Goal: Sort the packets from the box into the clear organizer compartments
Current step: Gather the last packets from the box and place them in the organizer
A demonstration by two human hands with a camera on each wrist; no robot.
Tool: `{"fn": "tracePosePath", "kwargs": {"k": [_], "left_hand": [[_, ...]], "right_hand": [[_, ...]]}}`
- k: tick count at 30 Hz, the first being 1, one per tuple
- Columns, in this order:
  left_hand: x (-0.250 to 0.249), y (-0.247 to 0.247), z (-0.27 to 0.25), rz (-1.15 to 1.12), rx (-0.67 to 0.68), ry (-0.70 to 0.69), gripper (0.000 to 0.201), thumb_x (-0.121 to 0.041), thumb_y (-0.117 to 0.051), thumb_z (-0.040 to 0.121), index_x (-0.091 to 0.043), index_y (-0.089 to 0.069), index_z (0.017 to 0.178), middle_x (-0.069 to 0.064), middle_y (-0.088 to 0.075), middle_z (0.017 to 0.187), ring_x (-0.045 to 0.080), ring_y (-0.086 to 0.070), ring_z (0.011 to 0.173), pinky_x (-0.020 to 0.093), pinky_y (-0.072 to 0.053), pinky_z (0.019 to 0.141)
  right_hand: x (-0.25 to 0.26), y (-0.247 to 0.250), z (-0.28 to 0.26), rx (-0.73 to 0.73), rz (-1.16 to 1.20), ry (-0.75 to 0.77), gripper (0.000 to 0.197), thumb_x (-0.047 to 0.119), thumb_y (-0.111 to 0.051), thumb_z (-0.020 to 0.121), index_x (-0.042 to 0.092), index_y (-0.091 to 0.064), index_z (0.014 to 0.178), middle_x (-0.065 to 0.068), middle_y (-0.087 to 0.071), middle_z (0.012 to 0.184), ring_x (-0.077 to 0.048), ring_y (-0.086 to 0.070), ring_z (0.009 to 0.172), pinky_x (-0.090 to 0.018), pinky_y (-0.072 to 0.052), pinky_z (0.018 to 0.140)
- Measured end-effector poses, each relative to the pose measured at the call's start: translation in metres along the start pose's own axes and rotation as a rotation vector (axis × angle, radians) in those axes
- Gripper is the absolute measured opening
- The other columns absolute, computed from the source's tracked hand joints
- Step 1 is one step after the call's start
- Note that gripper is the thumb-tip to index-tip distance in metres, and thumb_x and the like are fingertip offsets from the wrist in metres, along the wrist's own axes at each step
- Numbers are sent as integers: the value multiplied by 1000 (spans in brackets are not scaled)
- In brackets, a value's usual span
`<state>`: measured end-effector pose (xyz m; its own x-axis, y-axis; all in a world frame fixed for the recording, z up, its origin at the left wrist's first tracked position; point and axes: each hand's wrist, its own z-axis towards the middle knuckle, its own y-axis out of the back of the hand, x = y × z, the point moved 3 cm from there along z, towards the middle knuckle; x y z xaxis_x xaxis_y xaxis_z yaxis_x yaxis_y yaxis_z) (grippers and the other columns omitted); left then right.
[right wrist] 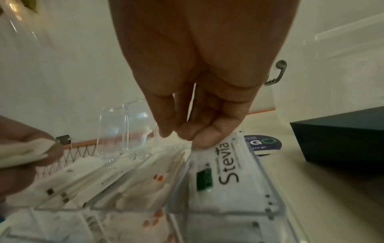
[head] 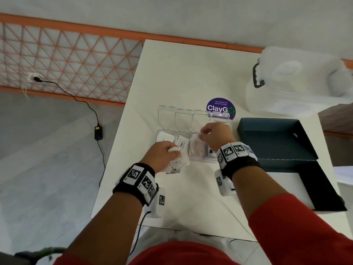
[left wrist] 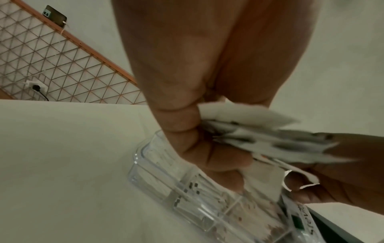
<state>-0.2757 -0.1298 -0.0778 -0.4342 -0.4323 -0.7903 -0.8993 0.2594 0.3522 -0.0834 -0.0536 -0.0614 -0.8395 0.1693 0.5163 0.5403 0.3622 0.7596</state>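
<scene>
Left hand point(head: 164, 153) grips a bunch of white packets point(left wrist: 259, 131) over the clear organizer point(right wrist: 207, 210); right hand point(head: 216, 135) fingers curled, pinching nothing visible

Purple ClayGo sticker point(head: 219, 107) on my white table point(head: 191, 73), far side. Clear lidded tub point(head: 298, 81) w/ grey handle far right. Black adapter point(head: 98, 132) on floor, cord to wall socket point(head: 35, 77).

L hand point(head: 162, 154) fingers curled, gripping, R hand point(head: 215, 135) fingertips pinched, both forearms extended fwd

Soft daylight; dim, blurred wrist views
</scene>
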Motion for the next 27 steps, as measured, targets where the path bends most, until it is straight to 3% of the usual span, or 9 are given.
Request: {"fn": "tracePosePath", "kwargs": {"k": [3, 5, 9, 12, 15, 19, 21, 23, 27], "left_hand": [[-10, 2, 0, -59, -86, -45, 9, -22, -65, 88, -25, -66, 96, -10, -67, 94, 10, -62, 88, 23, -47, 71], [-19, 3, 2, -154, -169, -79, 9, -20, -67, 87, -26, -67, 94, -8, -69, 96, 11, -65, 88, 25, -51, 75], [-39, -2, 1, -346, -316, -136, 16, -23, -72, 85, -27, -63, 97, -5, -73, 93, 9, -69, 84, 20, -52, 71], [-52, -5, 2, -354, -421, -182, 20, -23, -72, 84, -27, -58, 97, -6, -72, 91, 5, -68, 79, 21, -53, 69], [-59, -6, 3, -296, -483, -214, 20, -26, -72, 84, -28, -54, 92, -8, -70, 87, -4, -63, 71, 13, -47, 63], [-59, -7, 3, -256, -431, -252, 16, -27, -70, 86, -26, -54, 83, -11, -65, 74, -6, -54, 56, 8, -41, 53], [-58, -3, 0, -289, -392, -259, 12, -28, -69, 88, -23, -60, 82, -13, -66, 69, -4, -57, 58, 11, -45, 58], [-56, 2, -1, -355, -354, -239, 7, -26, -68, 89, -22, -67, 83, -10, -71, 76, 3, -65, 71, 20, -54, 69], [-53, 7, -2, -480, -256, -221, 8, -16, -65, 91, -18, -71, 86, 5, -74, 87, 19, -70, 82, 33, -58, 74]], "right_hand": [[0, 8, -10, -47, 153, 42, 7, 18, -66, 91, 18, -73, 92, 4, -69, 86, -14, -64, 81, -28, -53, 79], [6, 9, -20, 51, 387, 66, 4, 20, -68, 91, 21, -71, 90, 7, -70, 82, -14, -66, 74, -30, -57, 74], [18, -2, -36, 362, 833, -5, 34, 28, -70, 92, 29, -60, 125, 5, -67, 101, -16, -65, 88, -42, -60, 81], [25, -10, -40, 464, 1107, 1, 52, 6, -74, 86, 29, -58, 130, -6, -65, 102, -21, -68, 90, -45, -61, 75], [26, -14, -40, 359, 1141, 28, 45, -7, -69, 85, 15, -64, 123, -8, -65, 89, -18, -65, 75, -34, -58, 65], [19, -18, -40, 246, 1126, -17, 27, -5, -70, 84, 5, -70, 109, -3, -57, 67, -15, -56, 59, -34, -57, 63], [14, -18, -42, 243, 1131, -36, 12, -4, -70, 85, 6, -71, 92, -3, -55, 63, -16, -54, 56, -33, -57, 61], [10, -16, -43, 232, 1156, -58, 13, -4, -70, 85, 9, -71, 82, -6, -58, 66, -18, -54, 56, -32, -56, 58], [5, -15, -43, 255, 1225, -99, 9, 0, -72, 84, 5, -73, 91, -14, -70, 81, -23, -65, 62, -29, -57, 53]]}}
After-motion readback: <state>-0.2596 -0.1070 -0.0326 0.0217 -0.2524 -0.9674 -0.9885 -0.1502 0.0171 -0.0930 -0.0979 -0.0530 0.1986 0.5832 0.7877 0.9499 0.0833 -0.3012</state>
